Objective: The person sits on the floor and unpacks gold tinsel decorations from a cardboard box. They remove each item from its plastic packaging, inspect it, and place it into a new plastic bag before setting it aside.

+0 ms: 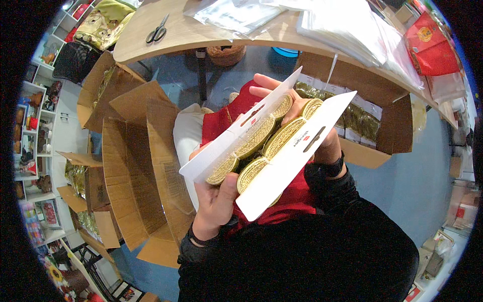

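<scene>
Over my lap I hold two white hang cards, a left card [196, 170] and a right card [253, 205]. Coiled gold braided rolls [255, 140] are tied to the left one, and matching gold rolls [283, 136] to the right one. Both cards bear printing and have a slotted hanging hole. My left hand [216, 205] grips the lower ends, its thumb up between the two sets of rolls. At the upper end my right hand [296, 109] holds the pair, some fingers reaching between the cards and others extended behind the left card. Part of each hand is hidden.
An open cardboard box [394, 124] with several carded bundles stands ahead right. Another open box [137, 170] is at my left, with further boxes beyond. The wooden table [173, 45] carries scissors [157, 33] and clear plastic bags [339, 30].
</scene>
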Motion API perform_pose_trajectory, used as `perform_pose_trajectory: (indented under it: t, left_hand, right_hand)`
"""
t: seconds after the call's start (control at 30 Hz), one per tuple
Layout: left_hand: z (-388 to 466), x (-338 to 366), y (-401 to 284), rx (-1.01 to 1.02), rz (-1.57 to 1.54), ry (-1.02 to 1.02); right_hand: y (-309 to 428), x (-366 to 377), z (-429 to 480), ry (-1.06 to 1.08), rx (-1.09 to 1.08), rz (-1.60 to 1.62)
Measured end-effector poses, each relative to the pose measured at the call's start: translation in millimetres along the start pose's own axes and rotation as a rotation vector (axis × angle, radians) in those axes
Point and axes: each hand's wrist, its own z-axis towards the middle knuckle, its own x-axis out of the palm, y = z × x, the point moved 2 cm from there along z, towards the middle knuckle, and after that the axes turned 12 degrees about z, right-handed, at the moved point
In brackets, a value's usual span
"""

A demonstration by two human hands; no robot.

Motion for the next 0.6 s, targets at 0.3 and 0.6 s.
perform_pose_trajectory:
  t: [0.3, 0.6]
  left_hand:
    - [5.2, 5.7, 1.7, -0.038, -0.164, 0.16]
    - [1.1, -4.2, 20.7, 0.261, 0.391, 0.165]
  right_hand:
    - [-12.3, -16.4, -20.9, -0.106, 0.127, -0.083]
    - [-15.3, 4.3, -17.0, -0.138, 0.066, 0.021]
